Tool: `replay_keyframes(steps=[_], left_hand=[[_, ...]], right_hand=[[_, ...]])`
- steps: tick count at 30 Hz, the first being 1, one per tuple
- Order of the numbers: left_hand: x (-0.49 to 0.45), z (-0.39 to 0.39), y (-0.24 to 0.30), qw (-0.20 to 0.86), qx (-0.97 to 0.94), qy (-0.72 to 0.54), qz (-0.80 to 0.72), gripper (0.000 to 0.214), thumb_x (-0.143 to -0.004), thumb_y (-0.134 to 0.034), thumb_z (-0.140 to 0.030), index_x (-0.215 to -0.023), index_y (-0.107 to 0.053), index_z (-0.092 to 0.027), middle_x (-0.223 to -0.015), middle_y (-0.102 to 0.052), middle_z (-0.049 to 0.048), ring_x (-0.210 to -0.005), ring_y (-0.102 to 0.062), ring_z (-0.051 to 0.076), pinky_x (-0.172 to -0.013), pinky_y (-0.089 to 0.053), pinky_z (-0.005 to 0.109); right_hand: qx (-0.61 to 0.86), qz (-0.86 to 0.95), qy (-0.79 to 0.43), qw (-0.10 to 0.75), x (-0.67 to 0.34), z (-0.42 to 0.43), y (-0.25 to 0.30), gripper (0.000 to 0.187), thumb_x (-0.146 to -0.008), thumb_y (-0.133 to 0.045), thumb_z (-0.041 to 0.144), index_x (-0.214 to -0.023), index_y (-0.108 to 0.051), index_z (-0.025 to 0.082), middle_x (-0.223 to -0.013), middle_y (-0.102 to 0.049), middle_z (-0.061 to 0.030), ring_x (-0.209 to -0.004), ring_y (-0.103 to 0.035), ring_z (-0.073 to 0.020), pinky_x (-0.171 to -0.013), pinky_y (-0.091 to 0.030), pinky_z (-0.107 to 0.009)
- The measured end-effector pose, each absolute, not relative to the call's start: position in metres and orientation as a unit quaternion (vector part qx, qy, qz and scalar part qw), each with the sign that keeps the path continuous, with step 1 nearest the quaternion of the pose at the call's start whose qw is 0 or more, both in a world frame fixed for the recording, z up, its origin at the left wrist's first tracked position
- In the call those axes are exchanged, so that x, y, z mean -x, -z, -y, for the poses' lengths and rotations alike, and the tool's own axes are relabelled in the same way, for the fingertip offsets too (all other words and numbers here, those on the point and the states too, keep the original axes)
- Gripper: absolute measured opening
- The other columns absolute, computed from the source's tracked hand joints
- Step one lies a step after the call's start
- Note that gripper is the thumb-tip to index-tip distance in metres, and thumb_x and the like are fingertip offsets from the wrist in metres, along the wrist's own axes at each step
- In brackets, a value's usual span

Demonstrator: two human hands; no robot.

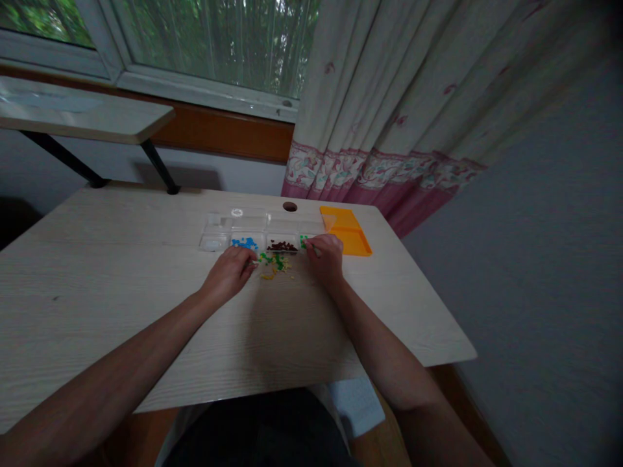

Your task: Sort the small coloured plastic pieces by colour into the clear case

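Note:
A clear compartment box (228, 227) lies on the far part of the pale wooden table (121, 292). Its near cells hold blue beads (244, 243), dark brown beads (281, 246) and green beads (303, 242). In front of it lies a loose pile of green and yellow beads (274, 263). My left hand (228, 272) rests at the pile's left edge, fingers curled together in a pinch. My right hand (325, 256) is at the green cell, fingers closed on a thin stick-like tool (311, 247) whose tip points at the green beads.
An orange lid (348, 235) lies flat right of the box, near the table's right edge. A cable hole (290, 206) sits behind the box. A raised shelf (78, 117) stands at the back left, a curtain (389, 130) at the back right.

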State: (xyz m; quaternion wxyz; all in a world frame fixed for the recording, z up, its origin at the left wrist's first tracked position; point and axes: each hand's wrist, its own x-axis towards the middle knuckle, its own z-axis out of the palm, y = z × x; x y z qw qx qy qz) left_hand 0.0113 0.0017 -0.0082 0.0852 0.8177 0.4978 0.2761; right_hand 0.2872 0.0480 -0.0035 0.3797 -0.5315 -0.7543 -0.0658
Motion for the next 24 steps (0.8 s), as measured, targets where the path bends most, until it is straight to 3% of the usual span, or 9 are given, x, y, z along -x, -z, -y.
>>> replay_keyframes(steps=[10, 17, 24], left_hand=[[-0.011, -0.004, 0.008, 0.121, -0.798, -0.327, -0.491, 0.02, -0.094, -0.049, -0.031, -0.103, -0.061, -0.018, -0.089, -0.063, 0.0067, -0.09, -0.058, 0.023, -0.084, -0.048, 0.037], [-0.009, -0.002, 0.003, 0.093, -0.816, -0.319, -0.474, 0.023, -0.097, -0.046, -0.032, -0.102, -0.063, -0.017, -0.091, -0.062, 0.0077, -0.091, -0.056, 0.023, -0.086, -0.046, 0.038], [-0.005, 0.003, -0.002, 0.07, -0.855, -0.265, -0.441, 0.022, -0.092, -0.058, -0.037, -0.102, -0.067, -0.02, -0.099, -0.057, 0.0083, -0.099, -0.053, 0.025, -0.091, -0.044, 0.041]], right_hand=[[0.515, 0.776, 0.053, 0.36, -0.279, -0.042, -0.004, 0.024, -0.095, -0.055, 0.036, -0.088, -0.074, 0.023, -0.088, -0.073, -0.004, -0.093, -0.058, -0.021, -0.09, -0.035, -0.039], [0.451, 0.816, 0.059, 0.358, -0.26, -0.03, -0.008, 0.02, -0.094, -0.056, 0.034, -0.085, -0.071, 0.025, -0.088, -0.072, -0.0021, -0.095, -0.058, -0.0202, -0.102, -0.033, -0.041], [0.433, 0.828, 0.047, 0.354, -0.26, -0.028, -0.006, 0.018, -0.094, -0.058, 0.034, -0.087, -0.073, 0.026, -0.091, -0.073, -0.0025, -0.097, -0.059, -0.0202, -0.106, -0.032, -0.043]])
